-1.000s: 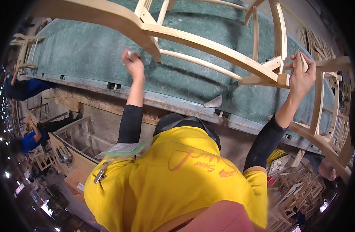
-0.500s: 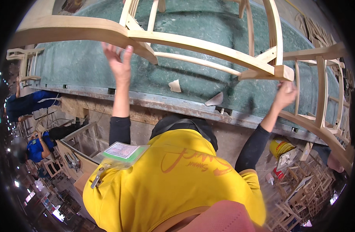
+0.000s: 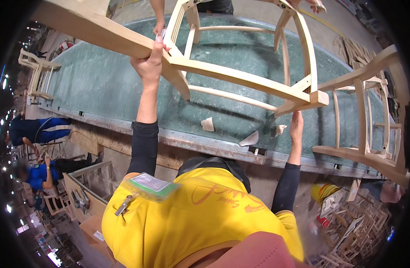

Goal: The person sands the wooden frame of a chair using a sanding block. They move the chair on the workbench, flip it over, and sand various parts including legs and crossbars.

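A pale wooden chair frame point(image 3: 240, 77) is tilted up over the green worktable point(image 3: 102, 71). My left hand point(image 3: 149, 66) is wrapped round its long thick post, the thumb lying on top. Flat and with straight fingers, my right hand point(image 3: 296, 129) reaches up beneath the frame's right corner. Its fingertips meet the wood's underside or stop just short; I cannot tell which. A co-worker's hand point(image 3: 159, 27) is at the frame just beyond my left hand, and another hand point(image 3: 315, 5) shows at the top right.
Torn, sandpaper-like scraps point(image 3: 207, 124) lie near the table's metal edge point(image 3: 205, 142). Another chair frame point(image 3: 368, 116) stands at the right, and one more point(image 3: 37, 73) at the far left. A yellow bucket point(image 3: 323, 191) and piled wooden frames point(image 3: 357, 228) are on the floor at the lower right.
The chair frame has swung and shifted, showing more of its far side. My left hand has closed round the post. My right hand has moved left, below the corner. A co-worker's hands have come into view.
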Action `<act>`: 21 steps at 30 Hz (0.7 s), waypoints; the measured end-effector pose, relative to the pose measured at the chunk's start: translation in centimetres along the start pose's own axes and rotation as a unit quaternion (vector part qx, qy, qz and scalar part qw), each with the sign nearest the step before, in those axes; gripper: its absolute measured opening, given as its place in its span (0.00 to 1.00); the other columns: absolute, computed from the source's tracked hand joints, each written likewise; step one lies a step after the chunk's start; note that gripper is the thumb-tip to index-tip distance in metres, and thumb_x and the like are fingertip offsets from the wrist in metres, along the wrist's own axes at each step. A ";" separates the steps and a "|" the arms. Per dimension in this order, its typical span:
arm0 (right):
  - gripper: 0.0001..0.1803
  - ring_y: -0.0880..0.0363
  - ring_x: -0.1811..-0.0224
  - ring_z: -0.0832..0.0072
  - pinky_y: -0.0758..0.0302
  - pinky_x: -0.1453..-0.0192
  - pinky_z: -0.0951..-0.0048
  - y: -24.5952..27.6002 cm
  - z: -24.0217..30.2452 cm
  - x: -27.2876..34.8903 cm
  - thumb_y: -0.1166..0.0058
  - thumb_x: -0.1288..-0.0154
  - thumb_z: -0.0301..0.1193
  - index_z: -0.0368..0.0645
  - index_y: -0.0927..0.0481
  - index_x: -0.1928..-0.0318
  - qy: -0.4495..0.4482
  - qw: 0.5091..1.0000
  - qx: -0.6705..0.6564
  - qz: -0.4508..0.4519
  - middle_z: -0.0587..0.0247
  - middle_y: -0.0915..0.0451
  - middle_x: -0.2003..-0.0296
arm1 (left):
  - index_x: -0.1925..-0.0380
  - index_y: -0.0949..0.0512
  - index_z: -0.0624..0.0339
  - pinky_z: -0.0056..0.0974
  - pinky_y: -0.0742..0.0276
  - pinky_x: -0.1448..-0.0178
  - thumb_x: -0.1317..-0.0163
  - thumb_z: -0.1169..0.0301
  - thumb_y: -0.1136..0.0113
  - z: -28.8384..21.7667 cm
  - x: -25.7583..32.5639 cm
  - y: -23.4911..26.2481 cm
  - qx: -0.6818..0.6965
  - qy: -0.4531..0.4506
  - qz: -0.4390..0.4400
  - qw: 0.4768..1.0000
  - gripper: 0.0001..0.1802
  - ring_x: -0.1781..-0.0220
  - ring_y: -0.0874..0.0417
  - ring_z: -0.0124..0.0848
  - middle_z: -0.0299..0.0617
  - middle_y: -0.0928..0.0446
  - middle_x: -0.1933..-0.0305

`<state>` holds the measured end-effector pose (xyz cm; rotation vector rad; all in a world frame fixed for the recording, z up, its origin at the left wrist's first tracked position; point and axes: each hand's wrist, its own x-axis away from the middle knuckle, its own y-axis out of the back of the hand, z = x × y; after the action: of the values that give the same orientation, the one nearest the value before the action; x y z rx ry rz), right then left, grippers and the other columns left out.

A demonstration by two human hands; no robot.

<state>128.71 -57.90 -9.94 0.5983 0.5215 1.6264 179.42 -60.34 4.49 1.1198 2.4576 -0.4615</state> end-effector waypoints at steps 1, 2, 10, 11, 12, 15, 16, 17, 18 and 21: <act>0.32 0.31 0.36 0.65 0.37 0.32 0.64 -0.6 -0.3 0.0 0.63 0.24 0.49 0.36 0.37 0.32 -0.004 0.999 -0.028 -0.035 0.49 0.28 0.40 | 0.74 0.21 0.71 0.36 0.17 0.67 0.42 0.69 0.31 0.2 -0.1 -0.3 0.001 -0.004 0.001 1.000 0.13 0.76 0.16 0.32 0.48 0.19 0.76; 0.34 0.31 0.36 0.65 0.36 0.32 0.64 -1.6 -0.5 0.1 0.65 0.24 0.51 0.36 0.38 0.32 -0.006 0.991 -0.103 -0.090 0.49 0.28 0.40 | 0.74 0.21 0.71 0.36 0.17 0.67 0.41 0.69 0.31 0.3 -0.1 -0.4 0.000 -0.008 0.001 1.000 0.13 0.76 0.16 0.31 0.47 0.19 0.77; 0.46 0.27 0.41 0.64 0.33 0.36 0.63 -1.4 2.3 -0.8 0.80 0.28 0.64 0.35 0.37 0.34 0.011 0.961 -0.211 -0.177 0.50 0.26 0.44 | 0.74 0.20 0.67 0.32 0.21 0.71 0.42 0.66 0.29 -2.4 -1.5 -1.5 0.010 0.015 -0.015 1.000 0.14 0.78 0.17 0.28 0.43 0.20 0.78; 0.46 0.26 0.43 0.64 0.32 0.38 0.64 -0.9 3.5 -0.6 0.81 0.28 0.64 0.34 0.34 0.36 0.010 0.961 -0.212 -0.176 0.50 0.24 0.47 | 0.74 0.21 0.67 0.32 0.21 0.71 0.42 0.66 0.29 -3.0 -2.1 -1.5 0.006 0.020 -0.014 1.000 0.15 0.78 0.17 0.28 0.43 0.20 0.79; 0.46 0.24 0.46 0.65 0.30 0.40 0.65 -0.5 4.7 -0.6 0.82 0.27 0.64 0.33 0.30 0.39 0.007 0.961 -0.213 -0.175 0.51 0.22 0.51 | 0.74 0.21 0.67 0.32 0.20 0.71 0.43 0.65 0.29 -3.7 -2.8 -1.5 0.002 0.025 -0.012 1.000 0.15 0.78 0.17 0.28 0.43 0.20 0.79; 0.47 0.22 0.58 0.68 0.27 0.50 0.66 0.2 7.1 -1.4 0.83 0.28 0.66 0.34 0.26 0.47 0.027 0.953 -0.189 -0.236 0.56 0.20 0.62 | 0.75 0.21 0.68 0.32 0.20 0.71 0.44 0.64 0.28 -3.8 -4.8 -3.3 0.006 0.042 -0.010 0.999 0.17 0.78 0.17 0.28 0.43 0.20 0.78; 0.46 0.21 0.59 0.68 0.26 0.52 0.67 0.3 8.0 -1.7 0.82 0.28 0.66 0.35 0.25 0.49 0.028 0.951 -0.193 -0.239 0.57 0.20 0.63 | 0.75 0.21 0.68 0.33 0.20 0.71 0.44 0.63 0.27 -3.4 -5.6 -3.5 0.003 0.045 -0.014 0.999 0.17 0.78 0.17 0.28 0.44 0.20 0.78; 0.46 0.21 0.60 0.69 0.26 0.53 0.68 0.5 8.8 -2.4 0.82 0.28 0.66 0.35 0.25 0.50 0.027 0.947 -0.207 -0.245 0.57 0.20 0.64 | 0.72 0.21 0.68 0.33 0.19 0.70 0.46 0.63 0.27 -2.9 -6.6 -3.7 -0.005 0.050 -0.007 0.999 0.18 0.77 0.16 0.28 0.44 0.19 0.76; 0.46 0.21 0.62 0.70 0.26 0.55 0.68 0.7 9.4 -3.3 0.82 0.28 0.66 0.35 0.24 0.51 0.025 0.942 -0.222 -0.252 0.57 0.20 0.65 | 0.71 0.21 0.69 0.33 0.19 0.70 0.46 0.63 0.27 -2.7 -7.8 -3.9 -0.033 0.036 -0.001 0.999 0.18 0.76 0.16 0.28 0.45 0.18 0.75; 0.47 0.20 0.59 0.68 0.24 0.52 0.68 2.0 9.1 -4.9 0.78 0.31 0.69 0.36 0.30 0.42 -0.006 0.951 -0.197 -0.239 0.54 0.20 0.63 | 0.71 0.20 0.68 0.33 0.21 0.71 0.44 0.63 0.30 -1.2 -10.2 -5.0 -0.106 0.007 0.020 0.994 0.16 0.76 0.17 0.28 0.43 0.18 0.75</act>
<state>133.57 -62.99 -2.17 0.1622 0.2871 1.2132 181.40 -69.49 11.09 1.0835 2.4246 -0.1748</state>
